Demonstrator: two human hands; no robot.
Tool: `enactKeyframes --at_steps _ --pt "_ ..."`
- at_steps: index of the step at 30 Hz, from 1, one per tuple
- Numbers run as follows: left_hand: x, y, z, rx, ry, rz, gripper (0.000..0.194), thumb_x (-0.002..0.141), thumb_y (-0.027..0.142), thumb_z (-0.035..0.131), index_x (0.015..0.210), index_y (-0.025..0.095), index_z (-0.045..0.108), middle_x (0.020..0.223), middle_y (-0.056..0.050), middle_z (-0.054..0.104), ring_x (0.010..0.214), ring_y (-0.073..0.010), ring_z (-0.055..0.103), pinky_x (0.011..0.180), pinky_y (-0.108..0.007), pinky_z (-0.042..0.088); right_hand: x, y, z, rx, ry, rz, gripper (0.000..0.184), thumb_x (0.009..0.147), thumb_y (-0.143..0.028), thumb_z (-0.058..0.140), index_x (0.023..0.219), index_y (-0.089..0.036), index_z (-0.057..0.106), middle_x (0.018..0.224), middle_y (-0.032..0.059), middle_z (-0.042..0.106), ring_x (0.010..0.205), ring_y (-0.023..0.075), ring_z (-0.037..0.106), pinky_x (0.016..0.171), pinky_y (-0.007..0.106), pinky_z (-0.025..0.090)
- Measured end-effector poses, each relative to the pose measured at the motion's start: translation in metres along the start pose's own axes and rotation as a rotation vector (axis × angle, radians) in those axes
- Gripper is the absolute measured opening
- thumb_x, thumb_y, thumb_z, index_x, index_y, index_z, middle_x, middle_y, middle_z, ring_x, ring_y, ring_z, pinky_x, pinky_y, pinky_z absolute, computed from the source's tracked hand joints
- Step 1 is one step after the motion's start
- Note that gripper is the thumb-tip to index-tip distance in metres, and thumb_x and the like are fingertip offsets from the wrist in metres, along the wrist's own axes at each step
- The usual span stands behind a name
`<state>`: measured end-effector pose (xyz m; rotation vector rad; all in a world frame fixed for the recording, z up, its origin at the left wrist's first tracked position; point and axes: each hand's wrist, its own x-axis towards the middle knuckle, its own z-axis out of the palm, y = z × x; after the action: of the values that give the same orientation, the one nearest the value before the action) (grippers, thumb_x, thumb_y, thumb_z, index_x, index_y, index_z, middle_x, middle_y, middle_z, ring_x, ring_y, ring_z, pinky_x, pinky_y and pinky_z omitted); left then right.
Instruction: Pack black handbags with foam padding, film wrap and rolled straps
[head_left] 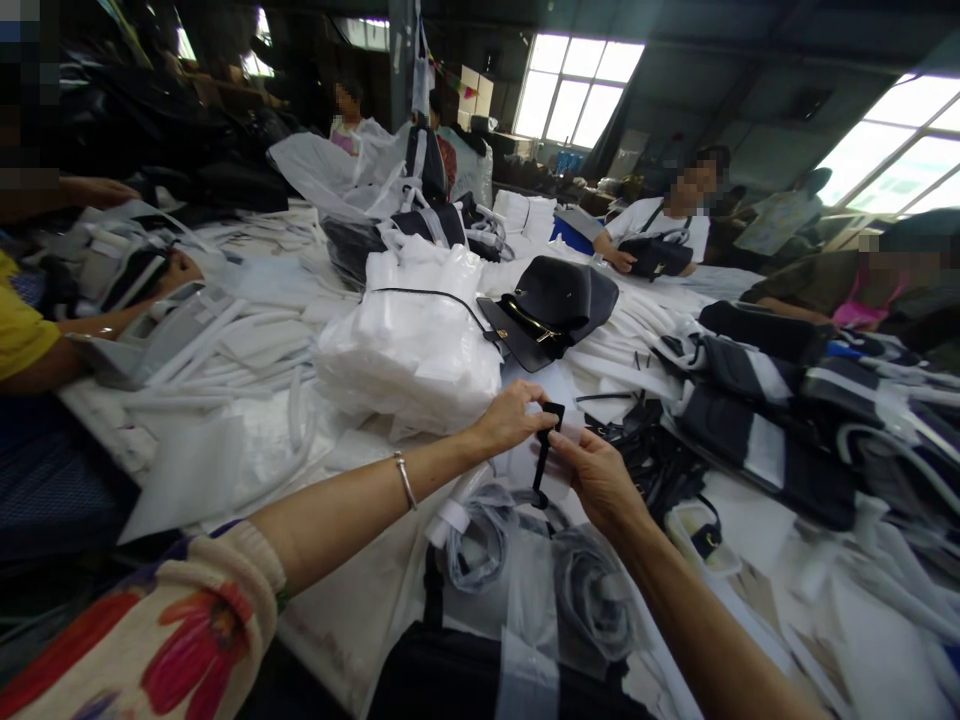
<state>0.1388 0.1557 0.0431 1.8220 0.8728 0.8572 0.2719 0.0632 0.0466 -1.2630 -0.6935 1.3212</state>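
Observation:
My left hand (511, 418) pinches a small black tag with a narrow hanging strap (541, 462), near its wide upper end. My right hand (604, 480) closes on the same tag from the other side, thumb against its edge. A pale translucent sheet (571, 415) shows just behind the fingers. Below my hands lies a black bag (442, 675) with a band of clear wrap across it. Its rolled parts (480, 550) are wrapped in clear plastic. Beyond my hands, an open black flap bag (574, 295) with a gold zip rests beside a stack of white plastic bags (409, 345).
Right of my hands are a heap of black straps (649, 450) and several black bags (765, 455) with white wrap. White foam strips (217, 335) cover the table's left side. A person in yellow (26, 320) works at left; another person in white (694, 235) holds a dark bag across the table.

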Motion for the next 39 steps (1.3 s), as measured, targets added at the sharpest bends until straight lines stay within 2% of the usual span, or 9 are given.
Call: enactKeyframes --at_steps 5,9,13,18,22,25,28,35,39 --pt "-0.006 -0.009 -0.002 -0.181 -0.025 -0.279 0.063 0.074 0.040 0.074 0.124 0.011 0.049 0.121 -0.017 0.059 0.101 -0.0225 0.062 0.078 -0.027 0.050 0.004 0.006 0.003 0.037 0.075 -0.043 0.045 0.053 -0.031 0.090 0.092 -0.017 0.072 0.076 0.0016 0.074 0.066 0.0184 0.069 0.061 0.029 0.057" --pt "-0.012 -0.015 -0.005 -0.260 -0.249 -0.338 0.028 0.070 0.027 0.072 0.089 0.012 0.060 0.076 -0.003 0.064 0.062 -0.0119 0.058 0.054 -0.020 0.045 0.005 0.007 0.000 0.042 0.098 -0.018 0.042 0.053 -0.032 0.089 0.088 -0.017 0.072 0.076 0.0024 0.074 0.062 0.0175 0.067 0.057 0.028 0.056" --pt "-0.009 -0.014 -0.003 -0.287 -0.219 -0.313 0.010 0.077 0.023 0.059 0.076 0.016 0.051 0.062 0.004 0.054 0.049 -0.0077 0.051 0.046 -0.018 0.041 0.008 0.007 -0.002 0.018 0.109 0.026 0.042 0.052 -0.032 0.089 0.088 -0.017 0.073 0.078 0.0036 0.075 0.063 0.0177 0.067 0.055 0.027 0.055" --pt "-0.007 -0.013 -0.002 -0.314 -0.185 -0.272 0.019 0.087 0.034 0.049 0.077 0.018 0.044 0.063 0.005 0.051 0.048 -0.0079 0.052 0.047 -0.019 0.045 0.013 0.007 -0.002 -0.005 0.154 0.030 0.042 0.051 -0.033 0.088 0.085 -0.017 0.072 0.076 0.0048 0.074 0.062 0.0181 0.067 0.054 0.027 0.054" --pt "-0.014 -0.013 -0.007 -0.084 -0.328 -0.231 0.027 0.078 0.039 0.064 0.085 0.018 0.049 0.066 0.003 0.059 0.053 -0.0121 0.060 0.047 -0.020 0.045 0.013 0.006 -0.002 -0.014 0.184 0.017 0.042 0.049 -0.033 0.088 0.084 -0.017 0.071 0.076 0.0041 0.074 0.060 0.0178 0.066 0.055 0.029 0.055" --pt "-0.019 -0.006 -0.012 0.267 -0.475 -0.189 0.020 0.083 0.037 0.057 0.083 0.018 0.056 0.065 0.001 0.063 0.055 -0.0146 0.063 0.051 -0.022 0.046 0.011 0.002 0.000 -0.030 0.172 0.007 0.044 0.047 -0.032 0.088 0.084 -0.017 0.069 0.073 0.0031 0.074 0.059 0.0179 0.066 0.055 0.030 0.055" --pt "-0.020 0.003 -0.014 0.417 -0.545 -0.171 0.034 0.088 0.042 0.047 0.067 0.017 0.056 0.057 -0.003 0.061 0.057 -0.0196 0.064 0.057 -0.027 0.048 0.010 -0.004 0.003 -0.049 0.150 -0.004 0.046 0.046 -0.032 0.088 0.085 -0.016 0.069 0.070 0.0026 0.073 0.058 0.0177 0.066 0.055 0.029 0.056" --pt "-0.026 0.014 -0.009 0.688 -0.232 -0.013 0.035 0.087 0.044 0.057 0.109 0.017 0.055 0.096 -0.010 0.069 0.090 -0.0266 0.067 0.075 -0.031 0.049 0.012 -0.007 0.000 -0.078 0.168 0.013 0.049 0.044 -0.031 0.087 0.086 -0.017 0.068 0.069 0.0011 0.072 0.056 0.0160 0.064 0.053 0.029 0.055" --pt "-0.029 0.021 -0.010 0.698 -0.288 0.063 0.026 0.092 0.042 0.048 0.095 0.018 0.061 0.087 -0.008 0.070 0.085 -0.0254 0.067 0.074 -0.030 0.048 0.013 -0.005 -0.002 -0.076 0.159 0.008 0.046 0.046 -0.030 0.087 0.086 -0.017 0.068 0.068 0.0002 0.071 0.057 0.0164 0.064 0.056 0.030 0.055"
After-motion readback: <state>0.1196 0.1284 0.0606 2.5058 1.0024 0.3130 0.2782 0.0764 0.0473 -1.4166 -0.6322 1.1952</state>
